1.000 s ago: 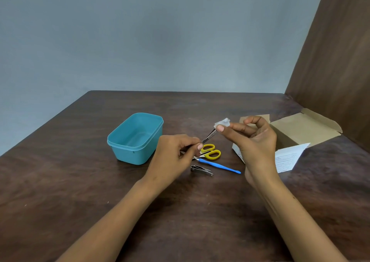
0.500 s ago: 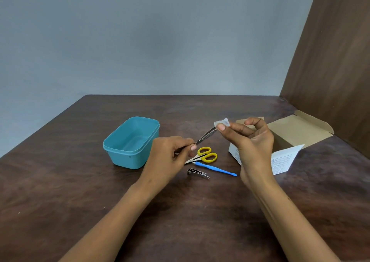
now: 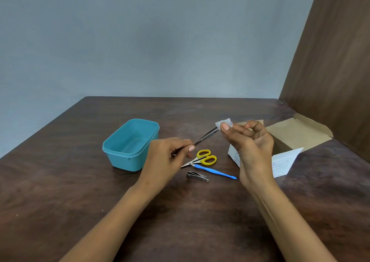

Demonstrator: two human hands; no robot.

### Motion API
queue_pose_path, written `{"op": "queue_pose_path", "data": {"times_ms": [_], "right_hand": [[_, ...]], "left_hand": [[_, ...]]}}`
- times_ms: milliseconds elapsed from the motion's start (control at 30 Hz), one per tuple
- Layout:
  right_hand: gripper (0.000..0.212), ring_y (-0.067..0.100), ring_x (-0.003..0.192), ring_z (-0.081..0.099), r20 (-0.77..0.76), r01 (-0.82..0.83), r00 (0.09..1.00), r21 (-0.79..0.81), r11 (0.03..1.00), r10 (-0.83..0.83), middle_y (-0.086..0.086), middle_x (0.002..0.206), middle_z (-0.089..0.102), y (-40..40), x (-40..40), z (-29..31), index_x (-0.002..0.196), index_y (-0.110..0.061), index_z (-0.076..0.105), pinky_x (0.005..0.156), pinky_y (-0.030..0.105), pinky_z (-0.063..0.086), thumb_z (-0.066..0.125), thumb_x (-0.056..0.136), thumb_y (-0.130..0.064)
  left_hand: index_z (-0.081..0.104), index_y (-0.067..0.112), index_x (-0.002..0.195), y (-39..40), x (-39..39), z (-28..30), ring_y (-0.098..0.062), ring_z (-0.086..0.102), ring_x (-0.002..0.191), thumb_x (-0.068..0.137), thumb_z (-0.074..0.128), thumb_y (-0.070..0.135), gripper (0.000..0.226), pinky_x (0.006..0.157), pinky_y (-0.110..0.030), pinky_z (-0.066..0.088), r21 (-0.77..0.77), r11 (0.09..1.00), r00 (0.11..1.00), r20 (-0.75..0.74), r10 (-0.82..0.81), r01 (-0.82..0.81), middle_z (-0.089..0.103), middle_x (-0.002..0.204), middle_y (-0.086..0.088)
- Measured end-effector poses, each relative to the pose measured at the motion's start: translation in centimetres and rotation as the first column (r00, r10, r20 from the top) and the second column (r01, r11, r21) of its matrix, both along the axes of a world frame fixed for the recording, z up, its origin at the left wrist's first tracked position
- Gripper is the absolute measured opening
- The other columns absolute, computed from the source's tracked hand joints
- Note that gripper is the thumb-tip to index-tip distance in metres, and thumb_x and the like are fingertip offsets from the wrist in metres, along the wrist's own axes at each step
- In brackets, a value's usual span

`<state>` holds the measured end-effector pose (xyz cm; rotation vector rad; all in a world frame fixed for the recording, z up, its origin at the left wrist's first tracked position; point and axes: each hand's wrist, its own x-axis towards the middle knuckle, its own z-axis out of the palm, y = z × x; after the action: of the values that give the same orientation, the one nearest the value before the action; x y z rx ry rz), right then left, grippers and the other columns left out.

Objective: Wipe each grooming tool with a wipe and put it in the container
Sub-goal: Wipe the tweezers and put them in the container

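Dark wooden table (image 3: 60, 181), left hand (image 3: 170, 157) holding tweezers (image 3: 206, 136), right hand (image 3: 250, 145) pinching wipe (image 3: 224, 122) at tip

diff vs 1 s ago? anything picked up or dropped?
Nothing picked up or dropped. The left hand still grips the tweezers; the right hand still pinches the wipe over their tip. Scissors, blue tool, nail clipper and teal container lie unchanged.

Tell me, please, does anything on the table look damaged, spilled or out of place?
Nothing stands out. The scissors, blue tool and nail clipper lie together on the table; the teal container stands upright; the cardboard box simply sits open.
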<state>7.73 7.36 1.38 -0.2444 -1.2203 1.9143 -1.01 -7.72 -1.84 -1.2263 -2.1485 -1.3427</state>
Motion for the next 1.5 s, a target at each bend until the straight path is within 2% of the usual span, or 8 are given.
{"op": "queue_pose_path", "data": {"times_ms": [167, 267, 400, 633, 867, 1200, 1367, 1500], "right_hand": [[0.034, 0.016, 0.075, 0.069, -0.005, 0.016, 1.000, 0.044, 0.999, -0.016, 0.004, 0.068, 0.071, 1.0, 0.4, 0.6, 0.072, -0.016, 0.048, 0.065, 0.017, 0.052, 0.074, 0.070, 0.007], [0.033, 0.014, 0.073, 0.070, 0.053, 0.032, 0.998, 0.185, 0.982, -0.042, 0.008, 0.072, 0.071, 0.7, 0.2, 0.1, 0.077, -0.012, 0.052, 0.062, 0.015, 0.051, 0.078, 0.066, 0.005], [0.033, 0.009, 0.068, 0.070, 0.140, -0.052, 0.990, 0.216, 0.975, 0.022, 0.000, 0.066, 0.071, 0.6, -0.2, -0.5, 0.088, -0.007, 0.059, 0.061, 0.015, 0.051, 0.079, 0.064, 0.003], [0.043, 0.018, 0.081, 0.072, 0.187, -0.123, 0.977, 0.118, 0.985, 0.099, 0.009, 0.082, 0.074, 0.6, -0.1, -0.6, 0.090, -0.009, 0.064, 0.070, 0.020, 0.054, 0.081, 0.052, -0.015], [0.033, 0.016, 0.084, 0.072, 0.203, -0.104, 0.976, 0.130, 0.986, 0.076, 0.008, 0.086, 0.075, 0.7, -0.2, -0.6, 0.093, -0.008, 0.065, 0.075, 0.023, 0.056, 0.079, 0.064, -0.003], [0.032, 0.016, 0.088, 0.071, 0.149, -0.108, 0.985, 0.131, 0.985, 0.088, 0.008, 0.088, 0.074, 0.8, 0.0, -0.2, 0.095, -0.008, 0.063, 0.072, 0.020, 0.055, 0.077, 0.066, -0.003], [0.025, 0.018, 0.086, 0.070, 0.062, -0.046, 0.997, 0.103, 0.994, 0.040, 0.010, 0.088, 0.073, 1.1, 0.1, -0.2, 0.088, -0.012, 0.064, 0.077, 0.024, 0.056, 0.076, 0.067, -0.003], [0.017, 0.016, 0.079, 0.069, 0.082, 0.087, 0.990, 0.270, 0.959, -0.113, 0.008, 0.082, 0.072, 1.3, 0.0, -0.6, 0.081, -0.013, 0.068, 0.074, 0.023, 0.055, 0.077, 0.071, -0.002]], "left_hand": [[0.076, 0.014, 0.089, 0.0, -0.1, -0.3, -0.005, 0.070, 0.070, 0.086, 0.065, 0.013, 0.011, 0.058, -0.032, 0.059, 0.074, 0.997, 0.981, 0.194, 0.004, -0.019, 0.073, 0.074, 0.003], [0.076, 0.013, 0.090, 0.1, 0.1, -0.2, -0.007, 0.071, 0.070, 0.086, 0.065, 0.009, 0.012, 0.059, -0.032, 0.060, 0.102, 0.995, 0.962, 0.273, -0.016, -0.013, 0.073, 0.075, 0.001], [0.075, 0.014, 0.091, 0.0, 0.1, -0.1, -0.008, 0.072, 0.071, 0.086, 0.064, 0.007, 0.013, 0.059, -0.032, 0.060, 0.125, 0.992, 0.947, 0.321, -0.030, -0.011, 0.074, 0.077, -0.002], [0.076, 0.013, 0.086, 0.1, 0.1, -0.2, -0.008, 0.071, 0.070, 0.086, 0.064, 0.009, 0.012, 0.060, -0.034, 0.060, 0.068, 0.997, 0.970, 0.239, -0.051, 0.035, 0.073, 0.074, 0.002], [0.074, 0.009, 0.076, -0.2, 0.0, 0.1, -0.008, 0.063, 0.066, 0.086, 0.062, 0.015, 0.017, 0.057, -0.006, 0.042, -0.056, 0.998, 0.998, -0.049, -0.044, 0.041, 0.069, 0.065, 0.003], [0.073, 0.006, 0.077, -0.2, 0.0, 0.1, -0.010, 0.064, 0.062, 0.087, 0.059, 0.021, 0.022, 0.058, -0.031, 0.053, -0.093, 0.993, 0.996, -0.044, -0.082, 0.078, 0.069, 0.067, 0.002], [0.074, 0.008, 0.076, -0.1, 0.3, 0.2, -0.010, 0.066, 0.062, 0.085, 0.060, 0.020, 0.021, 0.057, -0.031, 0.054, -0.044, 0.996, 0.996, 0.037, -0.079, 0.080, 0.070, 0.066, 0.004], [0.074, 0.009, 0.078, -0.2, 0.2, 0.3, -0.009, 0.064, 0.063, 0.085, 0.060, 0.018, 0.017, 0.059, -0.024, 0.051, -0.054, 0.998, 0.999, -0.034, -0.026, 0.024, 0.069, 0.065, 0.002]]}}
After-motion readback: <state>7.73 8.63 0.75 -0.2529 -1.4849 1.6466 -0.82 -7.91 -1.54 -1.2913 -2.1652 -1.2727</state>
